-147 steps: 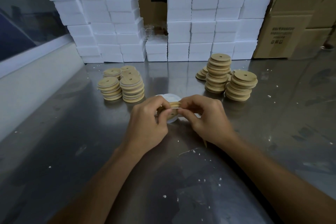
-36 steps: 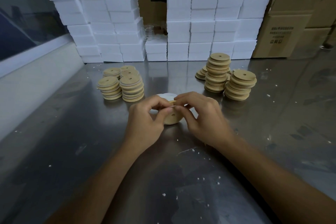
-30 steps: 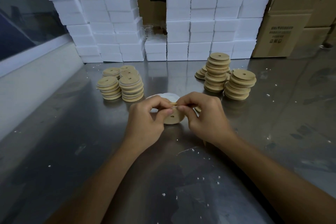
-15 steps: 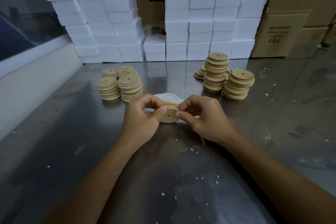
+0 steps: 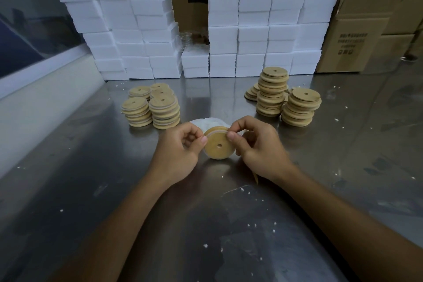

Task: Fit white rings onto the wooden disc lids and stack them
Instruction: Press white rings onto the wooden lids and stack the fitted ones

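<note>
Steel table (image 5: 91, 190), white crumbs scattered. Your left hand (image 5: 176, 155) and right hand (image 5: 258, 151) hold one lid (image 5: 219, 145) on edge above it, face toward you, centre hole showing; each grip pinches the rim between thumb and fingers, a white ring (image 5: 216, 131) along its upper edge. Just behind, white rings (image 5: 209, 121) lie on the table. Farther left, ringed stacks (image 5: 152, 107); farther right, bare stacks (image 5: 286, 96). At the back, white boxes (image 5: 251, 18) and cartons (image 5: 370, 25).
</note>
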A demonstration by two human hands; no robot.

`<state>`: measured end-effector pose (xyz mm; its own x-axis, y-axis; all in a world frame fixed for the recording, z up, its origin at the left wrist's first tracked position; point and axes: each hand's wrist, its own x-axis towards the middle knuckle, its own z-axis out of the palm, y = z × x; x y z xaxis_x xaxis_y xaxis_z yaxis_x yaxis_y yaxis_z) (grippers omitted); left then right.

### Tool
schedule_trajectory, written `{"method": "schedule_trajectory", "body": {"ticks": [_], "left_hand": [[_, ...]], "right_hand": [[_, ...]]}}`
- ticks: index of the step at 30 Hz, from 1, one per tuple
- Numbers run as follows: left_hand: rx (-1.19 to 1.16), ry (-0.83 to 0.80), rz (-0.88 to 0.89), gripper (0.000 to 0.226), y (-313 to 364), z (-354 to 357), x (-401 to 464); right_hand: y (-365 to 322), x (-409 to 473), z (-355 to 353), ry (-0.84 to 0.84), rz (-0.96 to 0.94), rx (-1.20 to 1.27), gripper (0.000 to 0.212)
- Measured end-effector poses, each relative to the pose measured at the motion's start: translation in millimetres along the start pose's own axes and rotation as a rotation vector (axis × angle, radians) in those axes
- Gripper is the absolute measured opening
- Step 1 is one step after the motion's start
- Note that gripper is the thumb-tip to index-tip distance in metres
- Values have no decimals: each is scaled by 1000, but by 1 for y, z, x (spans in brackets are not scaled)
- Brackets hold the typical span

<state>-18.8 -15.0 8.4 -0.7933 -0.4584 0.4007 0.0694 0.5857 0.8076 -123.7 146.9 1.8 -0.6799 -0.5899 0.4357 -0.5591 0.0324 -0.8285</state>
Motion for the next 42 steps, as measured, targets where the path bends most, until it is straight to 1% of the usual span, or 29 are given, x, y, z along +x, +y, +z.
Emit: {"method": "schedule_trajectory", "body": {"ticks": [3,5,7,10,13,19,24,27,36,42], "left_hand": [[-97,-68,-74,22,0,-1,0],[-182,-58,-141,18,0,-4,0],[-284,-12,-198,18,2,-8,0],[-511,108,-253,18,5,-20,4],[-690,266,-296,21,6,-32,11],[-831,565,-456,17,-12,-57,25],[-1010,671,-503,12,-37,-70,34],[-1057,666,-495,11,-47,-70,39],[-1062,631,-511,8,-60,-70,62],[-1067,605,-479,8,-62,-71,62]], "right_hand": [[2,0,1,8,-12,8,8],[4,0,1,13,-14,1,7],[6,1,1,46,-19,-19,9],[9,2,0,117,-12,-40,12],[9,3,0,138,-5,-51,14],[7,2,0,129,-5,-58,12],[7,2,0,143,25,-46,11],[7,2,0,143,30,-48,11],[6,2,1,133,9,-71,11],[5,2,2,104,1,-119,9]]}}
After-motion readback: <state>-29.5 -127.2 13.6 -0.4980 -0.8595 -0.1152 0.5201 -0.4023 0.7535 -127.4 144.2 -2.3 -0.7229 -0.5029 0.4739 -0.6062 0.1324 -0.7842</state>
